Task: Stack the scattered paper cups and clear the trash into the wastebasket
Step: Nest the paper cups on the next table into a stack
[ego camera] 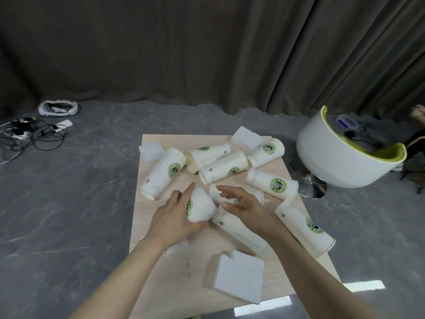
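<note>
A white foam block (239, 277) lies nearest on the desk (174, 272). The left hand (174, 217) holds one paper cup (202, 209), fingers wrapped round it. The right hand (241, 203), fingers loose, reaches over a second lying cup (239, 231). Stacking has begun; next, slide them together. More cups (218, 161) lie farther.

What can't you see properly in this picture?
- Head view: the wastebasket is not in the picture at all.
- The cup under the right hand is mostly hidden by it.
- The cup held by the left hand: its logo is half hidden by the fingers.
- The small print on the cups is too tiny to read.
</note>
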{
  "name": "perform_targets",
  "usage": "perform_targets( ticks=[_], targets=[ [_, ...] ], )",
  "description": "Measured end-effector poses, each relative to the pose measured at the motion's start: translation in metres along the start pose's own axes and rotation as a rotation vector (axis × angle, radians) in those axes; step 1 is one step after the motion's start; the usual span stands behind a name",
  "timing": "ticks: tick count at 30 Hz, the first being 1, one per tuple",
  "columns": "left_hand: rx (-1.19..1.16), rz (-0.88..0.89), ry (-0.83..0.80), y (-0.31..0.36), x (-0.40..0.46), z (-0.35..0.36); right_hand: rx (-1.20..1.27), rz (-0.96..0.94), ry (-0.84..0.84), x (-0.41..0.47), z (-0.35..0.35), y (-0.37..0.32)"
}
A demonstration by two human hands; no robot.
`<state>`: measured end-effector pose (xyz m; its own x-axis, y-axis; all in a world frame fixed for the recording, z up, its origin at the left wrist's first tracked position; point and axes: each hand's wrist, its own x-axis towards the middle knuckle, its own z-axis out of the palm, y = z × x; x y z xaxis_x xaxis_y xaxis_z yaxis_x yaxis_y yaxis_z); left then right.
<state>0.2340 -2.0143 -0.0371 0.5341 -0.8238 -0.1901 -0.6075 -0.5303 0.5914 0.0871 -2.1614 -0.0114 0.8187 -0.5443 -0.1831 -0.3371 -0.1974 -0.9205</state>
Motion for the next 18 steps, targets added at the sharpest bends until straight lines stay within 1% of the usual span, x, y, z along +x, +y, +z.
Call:
perform_targets(
  ticks=[5,8,10,14,18],
  targets=[
    [0.024,0.017,-0.018,0.006,0.008,0.005,-0.116,0.049,0.172,-0.028,-0.028,0.044],
    [0.042,0.033,-0.036,0.009,0.011,0.010,-0.254,0.111,0.270,-0.044,-0.036,0.075],
    [0.054,0.044,-0.052,0.010,0.011,0.013,-0.298,0.147,0.336,-0.053,-0.037,0.083],
    [0.092,0.055,-0.065,0.012,0.009,0.017,-0.262,0.189,0.416,-0.065,-0.033,0.098],
    [0.084,0.071,-0.074,0.010,0.008,0.021,-0.236,0.202,0.543,-0.072,-0.025,0.109]
  ],
)
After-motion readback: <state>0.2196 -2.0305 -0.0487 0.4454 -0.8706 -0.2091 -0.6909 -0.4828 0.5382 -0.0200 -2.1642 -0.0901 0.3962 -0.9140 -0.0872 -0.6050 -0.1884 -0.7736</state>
